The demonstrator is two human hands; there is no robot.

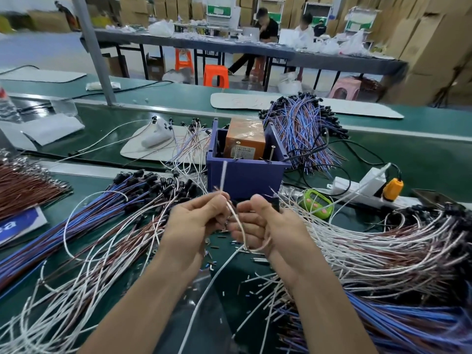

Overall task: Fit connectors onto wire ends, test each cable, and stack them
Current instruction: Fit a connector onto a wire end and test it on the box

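My left hand (195,218) and my right hand (263,223) meet just in front of the purple box (245,175). Both pinch a thin white and brown wire pair (238,226) that loops down under the right hand. A small black connector (275,203) shows at the right hand's fingertips; whether the hand holds it I cannot tell. The wire ends stick up past my left fingers. Piles of white and brown cables lie to the left (107,254) and right (378,249) of my hands.
An orange block (246,139) sits inside the purple box. Blue and brown cable bundles lie at far left (63,221), behind the box (304,129) and bottom right (408,323). A green timer (316,203) and a white power strip (357,185) are on the right. Cut wire bits litter the green mat.
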